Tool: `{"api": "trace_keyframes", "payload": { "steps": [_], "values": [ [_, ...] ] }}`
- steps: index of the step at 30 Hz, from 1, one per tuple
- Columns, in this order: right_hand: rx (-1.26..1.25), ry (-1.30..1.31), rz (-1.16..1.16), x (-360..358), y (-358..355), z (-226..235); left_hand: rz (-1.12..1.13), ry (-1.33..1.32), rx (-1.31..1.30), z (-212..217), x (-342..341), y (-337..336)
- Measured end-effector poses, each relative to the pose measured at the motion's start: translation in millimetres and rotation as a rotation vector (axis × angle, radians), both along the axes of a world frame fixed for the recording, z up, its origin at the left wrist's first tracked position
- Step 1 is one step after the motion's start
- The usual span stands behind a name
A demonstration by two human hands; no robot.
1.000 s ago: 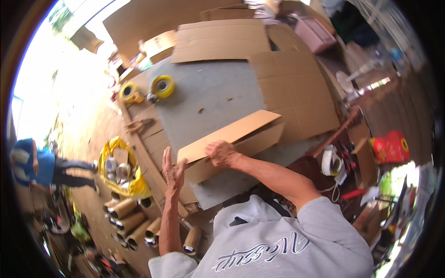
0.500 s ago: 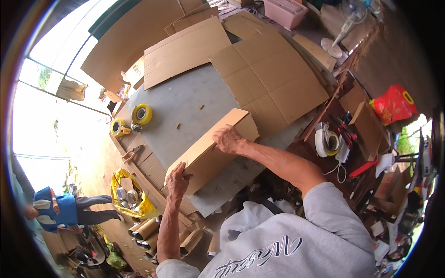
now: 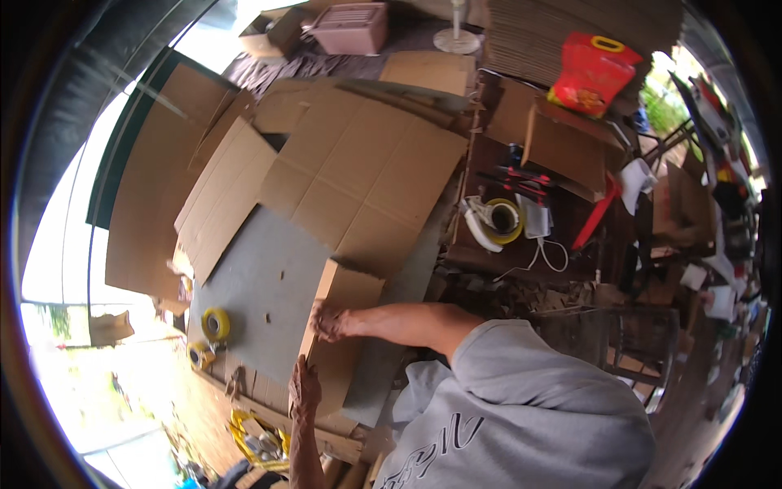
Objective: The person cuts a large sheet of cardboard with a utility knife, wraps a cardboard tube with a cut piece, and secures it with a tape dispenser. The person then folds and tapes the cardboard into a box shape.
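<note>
A long, narrow cardboard box [image 3: 346, 354] stands on the grey tabletop [image 3: 244, 269], close to my body. My right hand [image 3: 329, 321], fingers curled, is closed on the box's upper edge around its middle. Nearer me, my left hand [image 3: 305, 389] grips the same long edge by the box's near end, its fingers reaching along the top. The thumbs are hard to make out. A large flat cardboard sheet [image 3: 366, 171] lies just beyond the box, and another cardboard sheet [image 3: 224, 196] lies to its left.
Two yellow tape rolls, a nearer one [image 3: 199, 354] and a farther one [image 3: 215, 324], sit at the table's left side beside pliers [image 3: 235, 381]. On the right, a dark side table [image 3: 481, 232] bears a tape dispenser [image 3: 493, 224] and an open carton [image 3: 570, 151]. A yellow bag [image 3: 261, 440] lies below left.
My view has swung to the right, so the table and box appear farther left and turned. The person in blue has left the picture. Both hands remain on the box.
</note>
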State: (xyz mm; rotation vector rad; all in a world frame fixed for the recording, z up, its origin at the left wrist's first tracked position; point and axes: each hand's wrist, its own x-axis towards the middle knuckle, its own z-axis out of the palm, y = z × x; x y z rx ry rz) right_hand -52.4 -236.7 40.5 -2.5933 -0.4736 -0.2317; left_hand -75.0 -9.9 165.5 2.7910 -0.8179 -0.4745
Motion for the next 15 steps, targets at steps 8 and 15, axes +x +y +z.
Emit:
{"api": "trace_keyframes", "payload": {
  "steps": [8,15],
  "values": [
    [0.104,-0.166,-0.064,-25,-31,77,-0.033,-0.011,-0.174,-15,15,-45],
    [0.602,-0.275,-0.898,-222,-192,132,-0.091,-0.042,-0.137,-5,-1,-55]
  ]
}}
